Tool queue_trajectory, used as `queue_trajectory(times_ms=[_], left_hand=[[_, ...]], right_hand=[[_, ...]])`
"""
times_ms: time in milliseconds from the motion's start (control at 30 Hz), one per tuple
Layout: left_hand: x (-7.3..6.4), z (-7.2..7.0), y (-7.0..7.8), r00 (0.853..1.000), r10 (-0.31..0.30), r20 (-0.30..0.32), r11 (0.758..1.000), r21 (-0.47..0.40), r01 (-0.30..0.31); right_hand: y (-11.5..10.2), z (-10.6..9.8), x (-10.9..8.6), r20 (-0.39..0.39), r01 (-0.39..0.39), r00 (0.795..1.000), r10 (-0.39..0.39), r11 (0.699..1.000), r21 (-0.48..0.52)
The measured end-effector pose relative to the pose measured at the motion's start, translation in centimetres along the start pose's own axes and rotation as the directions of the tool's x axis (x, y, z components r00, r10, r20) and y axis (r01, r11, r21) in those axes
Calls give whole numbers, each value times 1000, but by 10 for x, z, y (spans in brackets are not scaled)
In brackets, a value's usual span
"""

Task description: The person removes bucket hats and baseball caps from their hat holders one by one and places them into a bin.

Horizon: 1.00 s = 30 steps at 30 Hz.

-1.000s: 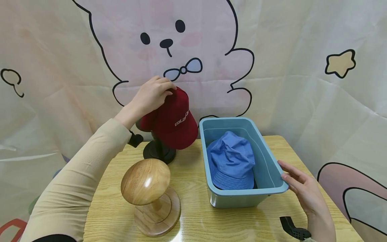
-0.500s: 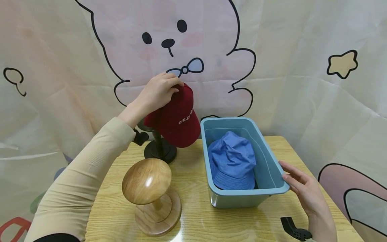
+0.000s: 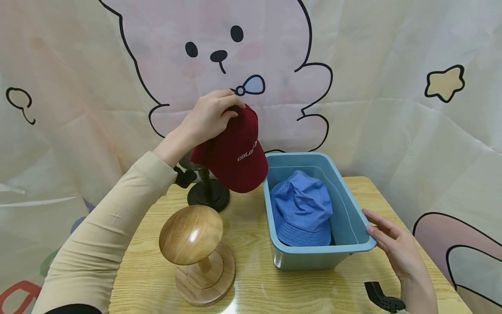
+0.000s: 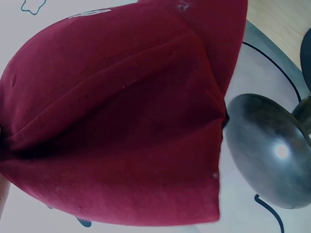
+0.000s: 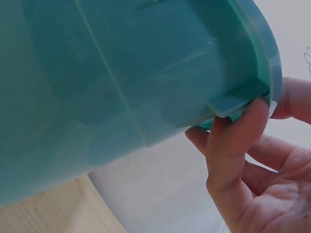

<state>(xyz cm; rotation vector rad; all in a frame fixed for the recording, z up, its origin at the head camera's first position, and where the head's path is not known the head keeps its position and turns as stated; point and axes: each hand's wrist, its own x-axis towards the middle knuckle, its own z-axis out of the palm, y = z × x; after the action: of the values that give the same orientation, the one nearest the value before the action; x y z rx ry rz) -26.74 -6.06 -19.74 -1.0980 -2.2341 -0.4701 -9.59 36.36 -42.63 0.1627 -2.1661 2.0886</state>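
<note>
My left hand (image 3: 213, 114) pinches the crown of a dark red baseball cap (image 3: 239, 150) with white lettering. The cap hangs brim down beside a black hat stand (image 3: 208, 194), and in the left wrist view the stand's rounded dark top (image 4: 269, 150) shows bare, apart from the cap. In the head view the brim overlaps the left rim of a blue plastic bin (image 3: 313, 249). A blue bucket hat (image 3: 302, 209) lies inside the bin. My right hand (image 3: 400, 248) grips the bin's near right corner, fingers (image 5: 238, 141) curled under the rim and thumb over it.
A wooden hat stand (image 3: 191, 235) with a domed top stands at the front left of the wooden table (image 3: 251, 288). Behind the table hangs a curtain (image 3: 376, 109) printed with cartoon figures.
My left hand has lifted the red cap off the black stand and carried it right, toward the bin. The stand's top is now uncovered. My right hand stays on the bin's corner.
</note>
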Motion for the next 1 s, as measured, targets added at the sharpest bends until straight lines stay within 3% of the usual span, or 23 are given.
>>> queue_trajectory(times_ms=[333, 767, 1000], left_hand=[[5, -6, 16, 999, -49, 20, 995, -82, 51], [11, -8, 30, 1000, -14, -4, 980, -196, 13], [13, -9, 45, 999, -9, 43, 964, -266, 20]], right_hand=[[-1, 0, -1, 5, 16, 1000, -17, 1000, 23], [-2, 1, -1, 4, 4, 1000, -4, 1000, 9], [-1, 0, -2, 3, 8, 1000, -8, 1000, 21]])
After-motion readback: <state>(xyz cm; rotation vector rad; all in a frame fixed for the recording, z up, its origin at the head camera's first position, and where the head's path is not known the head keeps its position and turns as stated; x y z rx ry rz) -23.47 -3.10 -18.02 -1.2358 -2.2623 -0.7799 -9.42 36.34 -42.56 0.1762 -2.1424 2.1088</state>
